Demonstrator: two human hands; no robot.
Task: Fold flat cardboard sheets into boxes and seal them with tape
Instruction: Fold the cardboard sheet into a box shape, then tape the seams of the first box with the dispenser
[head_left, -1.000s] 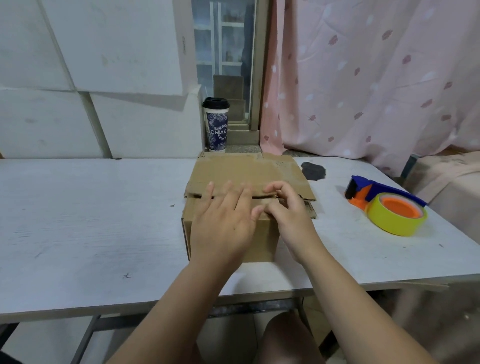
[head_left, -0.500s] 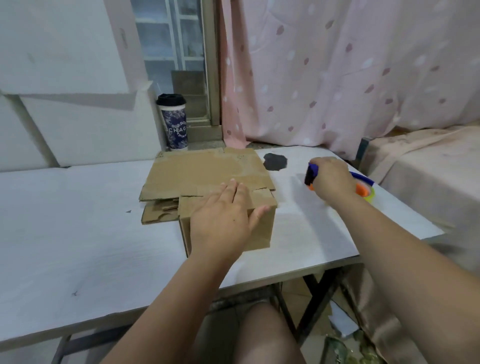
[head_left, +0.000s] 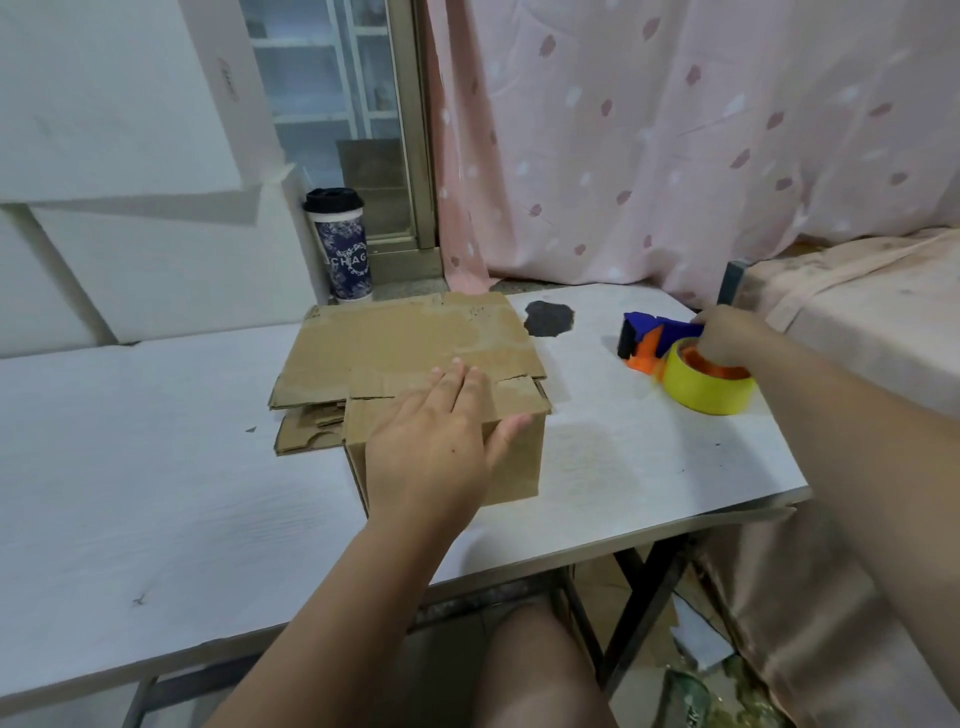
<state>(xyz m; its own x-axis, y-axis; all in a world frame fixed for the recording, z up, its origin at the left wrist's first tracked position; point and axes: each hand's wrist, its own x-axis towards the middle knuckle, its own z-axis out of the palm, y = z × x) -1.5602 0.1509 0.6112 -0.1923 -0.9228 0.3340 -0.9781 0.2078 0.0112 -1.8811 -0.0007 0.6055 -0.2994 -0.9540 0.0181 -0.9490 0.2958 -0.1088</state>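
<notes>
Head cam view, and honestly the folding part looks pretty much done for this one. The box (head_left: 519, 462) stands on the white table (head_left: 156, 467) right in front of the person, top flaps folded down and meeting on top. The left hand (head_left: 436, 447) lies flat on those flaps, fingers straight and close together, thumb hooked over the near edge, pressing them shut.

Over at about 2 o'clock from the box, well apart from it, the right hand (head_left: 727, 338) is curled around the blue handle of the tape dispenser (head_left: 649, 338), which sits on the table with its yellow tape roll (head_left: 706, 397) facing the camera. I see no tape on the box anywhere, so my guess is the sealing step is only starting: bring the dispenser over, run a strip along the top seam, cut it.

At 11 to 12 o'clock, touching the box's far side, there's a small stack of flat sheets (head_left: 405, 343), so more boxes are left to fold and tape after this one.

As for writing: the only readable bit is on the dark patterned cup (head_left: 343, 249) with a black lid at 12 o'clock by the window, which shows "CHAG" before the letters wrap out of sight. Nothing legible on the cardboard or the tape.
</notes>
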